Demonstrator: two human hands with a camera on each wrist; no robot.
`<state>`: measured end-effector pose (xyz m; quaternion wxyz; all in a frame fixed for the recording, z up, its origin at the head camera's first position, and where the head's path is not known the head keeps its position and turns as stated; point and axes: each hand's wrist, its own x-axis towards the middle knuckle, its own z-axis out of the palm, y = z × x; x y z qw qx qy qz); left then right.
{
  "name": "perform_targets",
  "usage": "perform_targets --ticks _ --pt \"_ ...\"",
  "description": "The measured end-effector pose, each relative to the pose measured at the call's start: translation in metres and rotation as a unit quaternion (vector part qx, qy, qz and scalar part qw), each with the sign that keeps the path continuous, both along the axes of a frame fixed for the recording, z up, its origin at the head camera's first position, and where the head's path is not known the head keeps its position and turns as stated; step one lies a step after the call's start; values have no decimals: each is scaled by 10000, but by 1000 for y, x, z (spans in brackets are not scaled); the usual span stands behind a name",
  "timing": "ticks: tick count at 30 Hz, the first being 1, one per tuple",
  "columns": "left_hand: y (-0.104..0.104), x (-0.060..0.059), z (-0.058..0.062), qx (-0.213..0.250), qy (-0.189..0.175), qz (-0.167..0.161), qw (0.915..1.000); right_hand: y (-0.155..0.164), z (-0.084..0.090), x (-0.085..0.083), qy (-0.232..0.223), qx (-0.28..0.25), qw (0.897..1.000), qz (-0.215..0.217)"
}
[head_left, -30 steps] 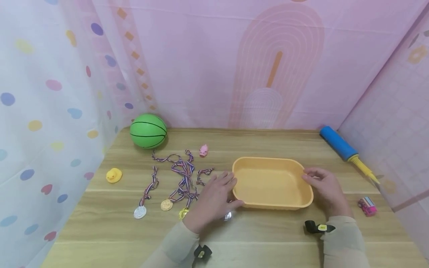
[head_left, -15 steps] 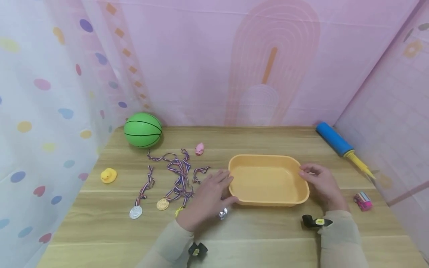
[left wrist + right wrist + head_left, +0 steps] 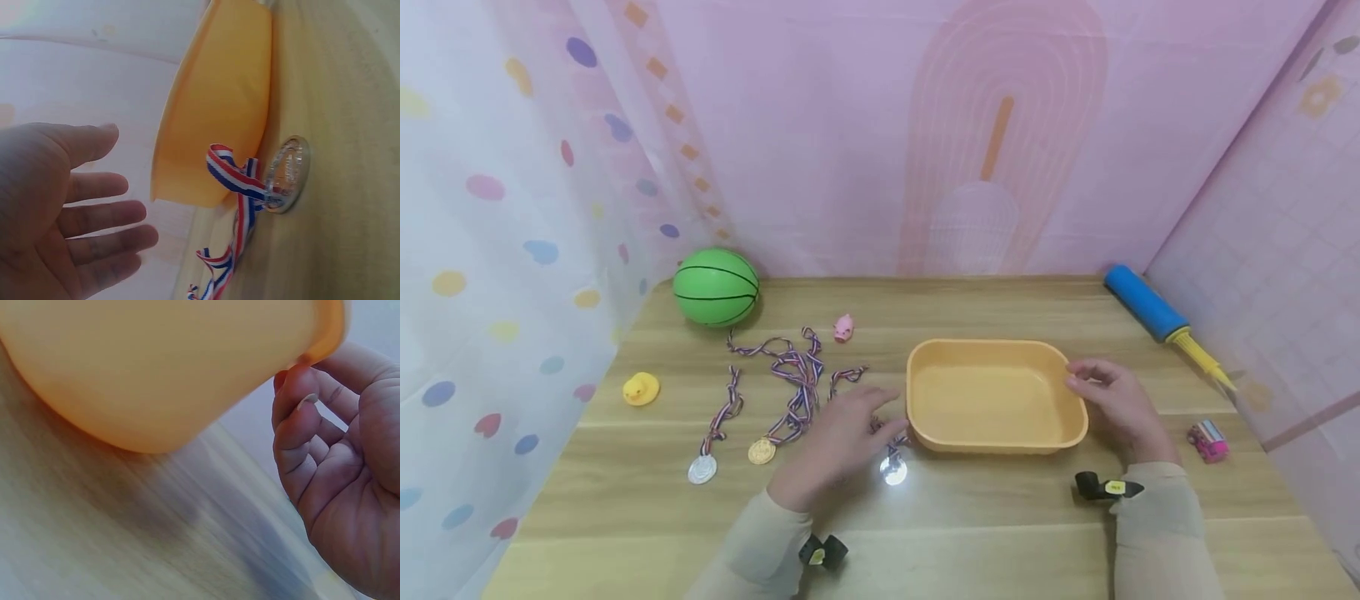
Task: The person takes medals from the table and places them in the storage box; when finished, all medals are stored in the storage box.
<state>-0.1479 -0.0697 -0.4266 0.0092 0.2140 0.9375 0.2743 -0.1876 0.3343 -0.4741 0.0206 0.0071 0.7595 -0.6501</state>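
A shallow orange-yellow plastic basin (image 3: 996, 400) rests on the table at centre right. At its right end my right hand (image 3: 1120, 408) pinches the rim; in the right wrist view the curled fingers (image 3: 294, 425) meet the rim's edge. My left hand (image 3: 838, 437) is off the basin's left end, fingers spread and holding nothing, as the left wrist view confirms. Below that hand lies a silver medal (image 3: 893, 470) on a striped ribbon (image 3: 244, 215), beside the basin. A gold medal (image 3: 762, 452) and another silver medal (image 3: 702, 469) lie farther left.
Tangled ribbons (image 3: 801, 375) spread left of the basin. Behind and around are a green ball (image 3: 717, 287), a pink toy pig (image 3: 843, 328) and a yellow rubber duck (image 3: 641, 389). Rightward lie a blue hand pump (image 3: 1150, 308) and a pink toy vehicle (image 3: 1208, 442).
My left hand has come off the basin's left end and moved left, uncovering the silver medal below. The right hand stays at the rim. The whole view has shifted slightly.
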Motion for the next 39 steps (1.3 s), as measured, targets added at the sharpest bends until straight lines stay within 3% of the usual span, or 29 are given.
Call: perform_targets --ticks 5,11,16,20,31,39 --pt "0 0 -6 85 -289 -157 9994 5 4 2 -66 10 9995 302" --pt "-2 -1 -16 68 -696 -274 9972 12 14 10 -293 766 9923 930" --pt "-5 -1 -22 -247 -1006 -236 9943 12 24 12 -116 1628 9793 1201" --pt "-6 -2 -26 -337 -1185 -329 9918 11 27 11 -291 1739 9758 1293" --pt "0 -2 -39 -595 -868 -686 9921 13 28 11 -346 1798 9752 1242" --pt "1 1 -36 -592 -748 -832 9920 13 23 10 -333 1635 9782 1234"
